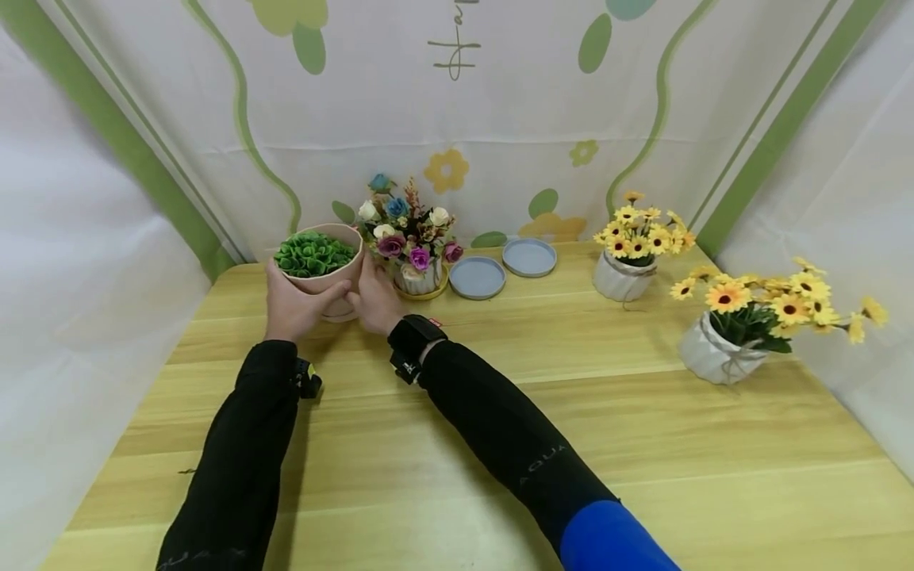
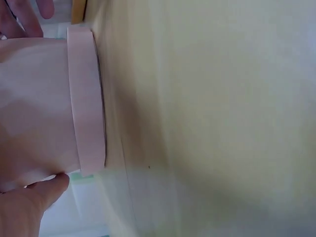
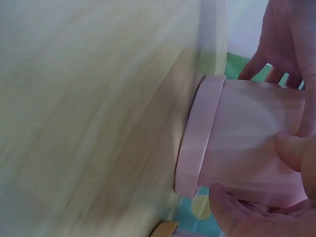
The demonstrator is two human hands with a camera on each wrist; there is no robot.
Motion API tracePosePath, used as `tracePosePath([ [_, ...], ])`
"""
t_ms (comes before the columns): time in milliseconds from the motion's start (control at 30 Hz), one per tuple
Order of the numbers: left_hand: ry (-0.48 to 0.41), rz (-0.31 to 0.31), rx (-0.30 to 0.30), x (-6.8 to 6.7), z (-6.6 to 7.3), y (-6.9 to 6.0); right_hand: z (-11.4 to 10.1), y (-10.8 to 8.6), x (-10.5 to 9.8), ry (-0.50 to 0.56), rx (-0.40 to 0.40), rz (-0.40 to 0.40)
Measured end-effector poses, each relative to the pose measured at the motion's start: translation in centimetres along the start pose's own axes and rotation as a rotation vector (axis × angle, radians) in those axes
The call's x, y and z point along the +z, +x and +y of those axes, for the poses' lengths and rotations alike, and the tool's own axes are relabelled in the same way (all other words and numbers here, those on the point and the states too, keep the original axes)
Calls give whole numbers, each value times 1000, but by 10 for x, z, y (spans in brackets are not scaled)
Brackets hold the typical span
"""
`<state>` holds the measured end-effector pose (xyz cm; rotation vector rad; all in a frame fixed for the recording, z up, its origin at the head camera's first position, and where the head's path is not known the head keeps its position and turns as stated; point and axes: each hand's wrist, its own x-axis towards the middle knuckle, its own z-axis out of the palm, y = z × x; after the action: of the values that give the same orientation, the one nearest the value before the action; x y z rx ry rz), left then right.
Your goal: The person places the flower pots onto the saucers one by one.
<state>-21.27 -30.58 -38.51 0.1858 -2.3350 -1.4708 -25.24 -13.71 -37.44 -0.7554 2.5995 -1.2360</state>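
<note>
A pale pink flower pot (image 1: pixel 330 286) with a leafy green plant (image 1: pixel 314 254) stands at the back left of the table. Its attached-looking pink saucer (image 2: pixel 88 101) appears to sit on the wood. My left hand (image 1: pixel 294 308) grips the pot's left side, thumb across the front. From the other side my right hand (image 1: pixel 376 298) holds it, and the two thumbs come close together at the front. In the right wrist view, fingers of both hands curve round the pot wall (image 3: pixel 254 133). The far fingers are partly hidden behind the pot.
Just right of the pot, mixed flowers in a patterned pot (image 1: pixel 418 277) stand on a yellow saucer (image 1: pixel 426 296). Two grey-blue saucers (image 1: pixel 478 278) (image 1: pixel 529 258) lie beyond. Two white pots (image 1: pixel 623 277) (image 1: pixel 720 351) of yellow flowers are on the right. A white curtain (image 1: pixel 400 103) borders the back.
</note>
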Motion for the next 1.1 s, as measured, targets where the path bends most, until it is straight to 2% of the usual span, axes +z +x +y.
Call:
tracePosePath([
  [100, 30, -6, -26, 1, 2, -1, 6, -5, 1, 50, -17, -21],
  [167, 73, -36, -56, -1, 7, -6, 12, -13, -2, 82, -68, -46],
  [233, 134, -54, -77, -3, 14, -11, 17, -24, -9, 86, -110, -84],
  [333, 236, -63, -108, -6, 24, -22, 21, -49, -28, 55, -126, -135],
  [433, 318, -86, -79, -5, 28, -38, 30, -84, -54, 31, -103, -177],
  [533, 353, -175, -6, -5, 28, -57, 48, -124, -83, 40, -76, -179],
  [633, 347, -296, 7, -7, 33, -75, 66, -165, -112, 37, -19, -147],
  [800, 346, -465, -34, -6, 51, -105, 96, -231, -157, 7, 84, -53],
  [967, 318, -548, -5, 9, 69, -126, 121, -292, -196, -7, 259, 15],
  [1100, 290, -595, 27, 28, 79, -130, 138, -326, -220, -29, 429, 2],
])
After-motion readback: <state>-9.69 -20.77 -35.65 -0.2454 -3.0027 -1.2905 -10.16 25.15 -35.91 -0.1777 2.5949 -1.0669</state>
